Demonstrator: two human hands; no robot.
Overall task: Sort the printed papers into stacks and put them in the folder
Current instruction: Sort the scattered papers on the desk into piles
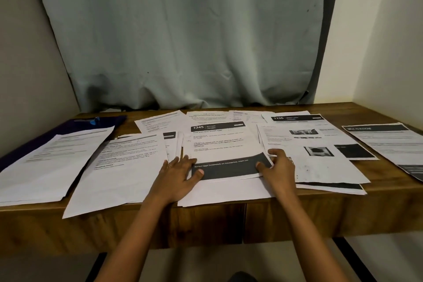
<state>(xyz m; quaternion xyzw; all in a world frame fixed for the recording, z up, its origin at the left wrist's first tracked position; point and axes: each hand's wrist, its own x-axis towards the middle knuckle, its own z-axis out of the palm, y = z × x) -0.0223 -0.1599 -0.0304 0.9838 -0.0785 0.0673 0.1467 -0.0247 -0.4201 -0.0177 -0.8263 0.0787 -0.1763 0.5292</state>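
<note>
Printed papers lie spread over the wooden table (320, 208). In the middle is a sheet headed "1345" (219, 142) with a dark band along its near edge. My left hand (178, 178) lies flat at its left near corner, thumb on the dark band. My right hand (278, 168) pinches its right near corner, fingers curled over the edge. A dark purple folder (57, 131) with a blue pen (92, 120) on it lies at the far left, mostly covered by text sheets (52, 162).
More sheets lie to the right: a "1226" page with photos (309, 142) and a page with a dark header (389, 142) near the right edge. A grey-green curtain (183, 41) hangs behind the table. Several papers overhang the front edge.
</note>
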